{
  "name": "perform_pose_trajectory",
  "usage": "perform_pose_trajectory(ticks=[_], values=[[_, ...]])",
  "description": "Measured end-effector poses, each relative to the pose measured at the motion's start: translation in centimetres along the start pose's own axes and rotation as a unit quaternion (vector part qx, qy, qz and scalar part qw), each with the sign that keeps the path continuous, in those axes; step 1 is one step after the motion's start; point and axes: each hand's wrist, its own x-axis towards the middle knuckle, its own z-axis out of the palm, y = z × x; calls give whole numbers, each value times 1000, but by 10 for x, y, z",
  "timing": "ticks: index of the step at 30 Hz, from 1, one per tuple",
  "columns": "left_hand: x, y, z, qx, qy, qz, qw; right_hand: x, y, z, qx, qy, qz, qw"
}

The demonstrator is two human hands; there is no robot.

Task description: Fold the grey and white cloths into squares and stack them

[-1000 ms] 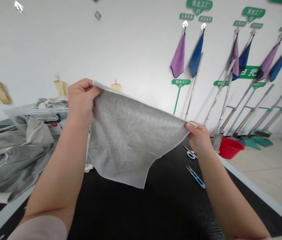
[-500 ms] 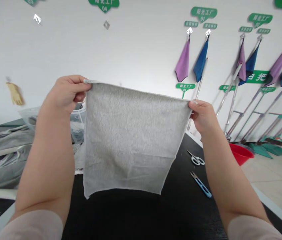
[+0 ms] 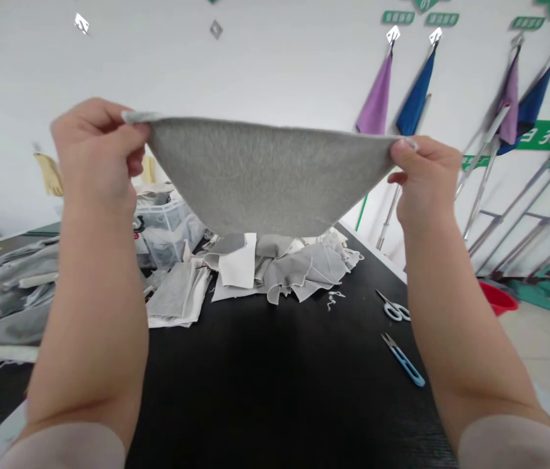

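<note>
A grey cloth (image 3: 269,176) is stretched in the air between my two hands, its lower edge swung away from me. My left hand (image 3: 101,143) pinches its upper left corner. At the upper right corner, my right hand (image 3: 426,169) grips the fabric between thumb and fingers. Beneath and beyond it, a heap of grey and white fabric pieces (image 3: 299,267) lies on the black table (image 3: 275,384). A folded stack of grey cloths (image 3: 179,293) sits to the left of that heap.
White-handled scissors (image 3: 394,309) and blue thread snips (image 3: 404,361) lie at the table's right. A clear plastic bin (image 3: 167,228) stands at the back left, beside a large grey fabric pile (image 3: 6,299). Purple and blue cloths (image 3: 416,91) hang on the wall above several long-handled tools.
Both hands have risen and spread apart, lifting the cloth. Its lower edge has swung up and away, uncovering the fabric heap on the table. The view has shifted slightly.
</note>
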Motion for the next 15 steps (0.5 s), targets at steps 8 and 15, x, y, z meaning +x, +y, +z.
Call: perform_pose_trajectory(ticks=[8, 15], values=[[-214, -38, -75, -33, -181, -293, 938, -144, 23, 25, 99, -98, 2, 990], [-324, -28, -80, 141, -452, -366, 801, -234, 66, 55, 71, -212, 115, 968]])
